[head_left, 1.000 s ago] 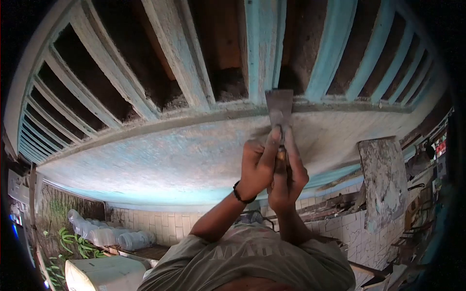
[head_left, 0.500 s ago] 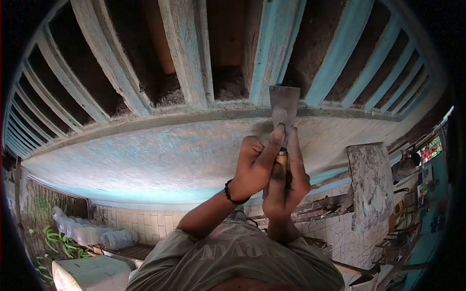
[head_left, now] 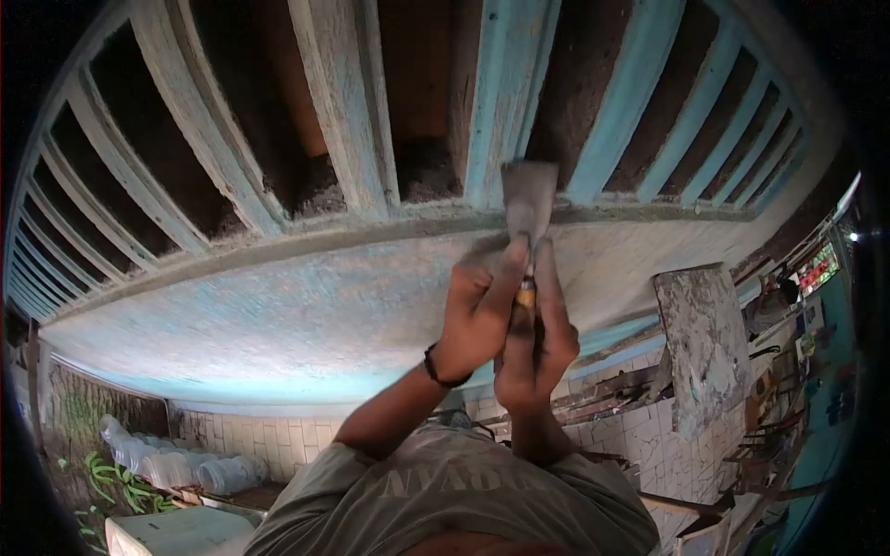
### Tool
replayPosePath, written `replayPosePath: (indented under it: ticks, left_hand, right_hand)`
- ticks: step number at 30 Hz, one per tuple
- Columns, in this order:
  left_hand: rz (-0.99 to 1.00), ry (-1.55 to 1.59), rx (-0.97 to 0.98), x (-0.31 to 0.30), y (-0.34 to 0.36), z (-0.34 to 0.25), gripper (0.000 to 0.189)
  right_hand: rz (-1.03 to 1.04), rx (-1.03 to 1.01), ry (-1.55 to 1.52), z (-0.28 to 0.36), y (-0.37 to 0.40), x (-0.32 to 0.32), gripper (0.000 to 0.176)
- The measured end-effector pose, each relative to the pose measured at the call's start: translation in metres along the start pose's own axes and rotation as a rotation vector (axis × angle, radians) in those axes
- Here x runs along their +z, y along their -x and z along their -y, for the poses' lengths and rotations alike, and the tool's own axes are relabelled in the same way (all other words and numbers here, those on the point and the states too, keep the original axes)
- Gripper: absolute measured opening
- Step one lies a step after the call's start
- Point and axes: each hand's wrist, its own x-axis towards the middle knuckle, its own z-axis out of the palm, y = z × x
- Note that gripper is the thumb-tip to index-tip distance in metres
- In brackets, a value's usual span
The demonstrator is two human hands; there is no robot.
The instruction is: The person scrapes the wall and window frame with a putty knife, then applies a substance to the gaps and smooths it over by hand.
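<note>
Both my hands close round a scraper (head_left: 528,199) with a wide metal blade and a yellowish handle. The blade points up, in front of the ledge at the foot of a blue post (head_left: 505,102); whether it touches cannot be told. My left hand (head_left: 477,320), with a dark bracelet at the wrist, presses its thumb near the base of the blade. Wrapped round the handle, my right hand (head_left: 538,347) has a finger stretched up along the blade's neck. Below the posts, the wall (head_left: 324,296) shows worn, patchy blue and whitish paint.
A rough, paint-stained board (head_left: 706,343) leans at the right. Clear plastic containers (head_left: 185,463) stand at the lower left, near green leaves and a pale box (head_left: 181,533). Wooden pieces lie over the tiled floor (head_left: 649,445) at the lower right.
Both hands and the scraper have shifted slightly to the left. The posts and board also sit a little further left in the view. The grip looks the same.
</note>
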Motion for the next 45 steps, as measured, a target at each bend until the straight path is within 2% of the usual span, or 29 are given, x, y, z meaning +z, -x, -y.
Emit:
replayPosePath:
  ticks: [2,6,7,10,13,16,20,22,26,29,34,39,41,45]
  left_hand:
    - [0.011,0.004,-0.056,-0.005,0.003,0.010,0.041]
    - [0.044,0.089,-0.022,0.002,-0.009,-0.009,0.038]
    - [0.061,0.111,-0.073,-0.001,-0.008,-0.011,0.037]
    - [0.003,0.021,-0.017,-0.001,-0.002,0.002,0.039]
    - [0.030,0.011,0.016,-0.006,-0.004,0.010,0.039]
    - [0.016,0.000,-0.024,0.002,-0.009,-0.008,0.042]
    - [0.016,0.008,0.015,0.004,-0.010,-0.009,0.043]
    - [-0.018,-0.048,-0.003,0.003,-0.003,-0.003,0.044]
    - [-0.027,-0.041,0.099,0.010,-0.016,-0.017,0.043]
    - [0.022,0.020,0.028,0.009,-0.025,-0.028,0.042]
    - [0.016,0.052,-0.035,0.002,-0.017,-0.015,0.043]
    - [0.054,0.171,-0.057,0.011,-0.024,-0.040,0.043]
    - [0.062,0.233,-0.085,0.008,-0.022,-0.034,0.041]
    - [0.041,0.142,-0.077,-0.001,-0.015,-0.009,0.039]
  right_hand:
    - [-0.005,-0.055,0.057,-0.003,0.002,0.000,0.053]
    - [-0.005,0.062,-0.006,0.005,-0.002,0.000,0.053]
    - [-0.015,0.036,-0.035,0.004,-0.005,0.002,0.053]
    - [0.000,0.094,-0.059,0.004,0.006,0.000,0.054]
    - [0.004,0.110,-0.051,-0.002,0.006,-0.001,0.055]
    - [0.000,0.106,-0.023,0.004,-0.005,-0.003,0.055]
    - [0.051,0.312,-0.129,0.026,-0.009,-0.011,0.056]
    - [0.039,0.254,-0.118,0.011,-0.001,-0.009,0.055]
    - [0.021,0.096,-0.070,0.001,-0.010,-0.004,0.054]
    - [-0.027,-0.023,-0.125,0.005,-0.028,0.006,0.053]
    - [0.000,-0.151,0.121,0.013,-0.025,0.003,0.054]
    - [0.013,-0.083,0.091,0.023,-0.030,0.006,0.053]
    - [0.015,-0.128,0.092,0.022,-0.031,0.006,0.054]
    - [0.004,-0.003,0.062,0.016,-0.013,0.005,0.055]
